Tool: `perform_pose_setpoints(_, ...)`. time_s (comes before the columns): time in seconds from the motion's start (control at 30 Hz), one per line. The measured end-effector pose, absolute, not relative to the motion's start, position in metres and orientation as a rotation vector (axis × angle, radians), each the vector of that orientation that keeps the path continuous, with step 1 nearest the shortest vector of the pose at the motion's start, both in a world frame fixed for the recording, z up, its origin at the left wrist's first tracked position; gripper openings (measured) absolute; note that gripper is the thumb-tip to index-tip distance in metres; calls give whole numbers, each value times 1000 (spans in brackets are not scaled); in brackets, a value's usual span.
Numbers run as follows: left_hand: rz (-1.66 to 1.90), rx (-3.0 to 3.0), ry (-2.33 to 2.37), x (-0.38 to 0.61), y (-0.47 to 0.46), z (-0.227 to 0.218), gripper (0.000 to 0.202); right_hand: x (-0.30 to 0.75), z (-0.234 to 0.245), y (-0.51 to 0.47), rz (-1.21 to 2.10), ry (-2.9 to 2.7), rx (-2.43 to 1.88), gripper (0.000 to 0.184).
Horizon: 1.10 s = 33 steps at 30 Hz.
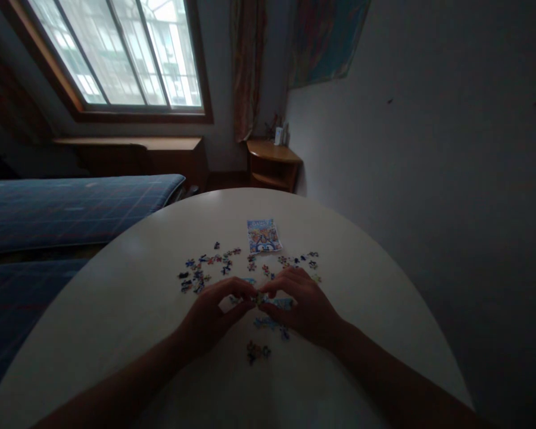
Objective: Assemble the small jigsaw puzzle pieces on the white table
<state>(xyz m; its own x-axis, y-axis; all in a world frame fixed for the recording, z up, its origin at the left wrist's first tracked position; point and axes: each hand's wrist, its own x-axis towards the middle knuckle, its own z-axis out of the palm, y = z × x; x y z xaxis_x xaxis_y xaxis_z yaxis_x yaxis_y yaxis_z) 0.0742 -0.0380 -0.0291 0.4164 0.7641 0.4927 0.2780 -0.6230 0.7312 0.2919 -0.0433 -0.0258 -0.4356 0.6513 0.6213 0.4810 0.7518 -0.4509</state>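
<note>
My left hand [214, 307] and my right hand [304, 304] meet over the round white table, fingertips pinched around small jigsaw puzzle pieces [259, 299] between them. Just how those pieces sit together is partly hidden by my fingers. Under and beside my right hand lie light-blue joined puzzle pieces [268, 323]. A small dark cluster of pieces [256, 351] rests nearer to me. Loose pieces [196, 277] are scattered left of my left hand, and more loose pieces [297, 260] lie beyond my right hand. Behind them is a colourful picture sheet [263, 236] showing a blue cartoon character.
The round white table [361, 286] fills the foreground. To its left stands a bed with a blue plaid mattress [80, 208]. A wooden corner shelf [274, 152] is past the far edge, and a desk [170, 143] sits below the window. A pale wall [420, 167] runs along the right.
</note>
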Motion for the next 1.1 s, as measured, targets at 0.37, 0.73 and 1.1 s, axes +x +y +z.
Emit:
perform_pose_setpoints(0.37,1127,2124,914,73,-39,-31,7,292,-25,-43,227,-2105,-846,17)
perform_pose_setpoints(0.73,1156,2151,873,75,-38,-31,6,293,-24,-42,227,-2118,-857,17)
perform_pose_setpoints(1.1,1175,2291,798,74,-38,-31,7,298,-24,-41,278,-2195,-860,17)
